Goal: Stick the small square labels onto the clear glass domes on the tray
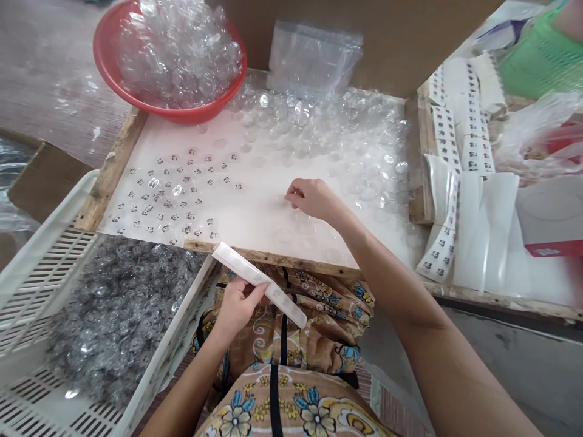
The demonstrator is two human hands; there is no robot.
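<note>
Near the front edge of the white board (259,212), my left hand (240,303) grips a folded white paper strip (259,279) between thumb and fingers. Over the middle of the board, my right hand (310,197) is closed in a pinch, its fingertips close to the surface; what they hold, if anything, is too small to tell. Clear discs (300,130) lie scattered along the back and right of the board. At its left are several clear discs with small dark printed figures (186,180).
A red basin (204,112) heaped with clear discs stands at the back left. A white plastic basket (40,267) with many printed discs is at the lower left. Strips of printed stickers (444,243) lie at the right beyond a wooden rail (419,164). Cardboard rises behind the board.
</note>
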